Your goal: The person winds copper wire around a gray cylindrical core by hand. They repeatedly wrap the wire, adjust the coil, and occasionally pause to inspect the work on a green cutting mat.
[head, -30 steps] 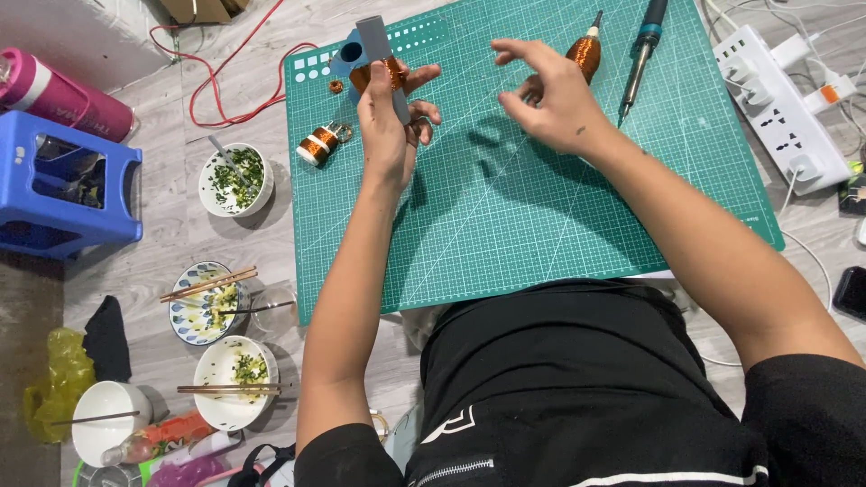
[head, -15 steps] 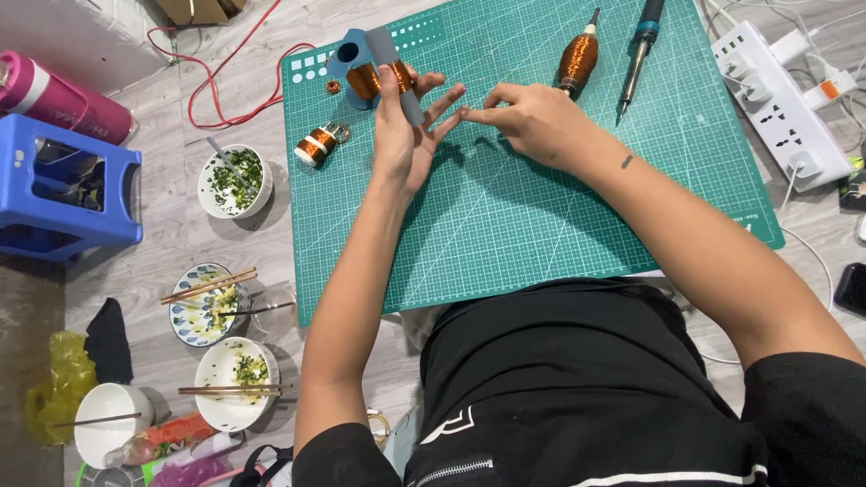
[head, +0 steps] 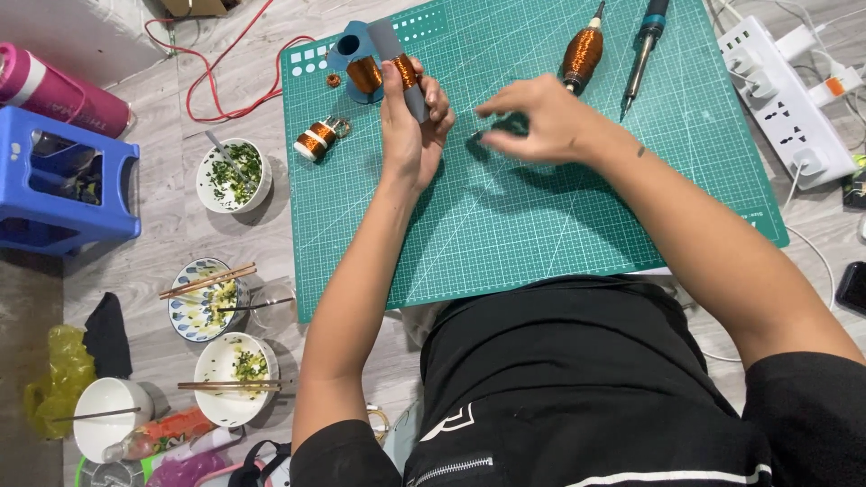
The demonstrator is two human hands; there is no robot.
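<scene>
2 hands work over the green cutting mat on the floor; the left hand grips a grey bar wound with copper wire upright, steadying it; at 3 o'clock the right hand pinches something too small to tell.

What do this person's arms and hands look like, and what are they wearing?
Both arms are bare up to short black sleeves. The left hand and right hand wear no gloves or rings that show. A small dark mark sits on the right forearm.
</scene>
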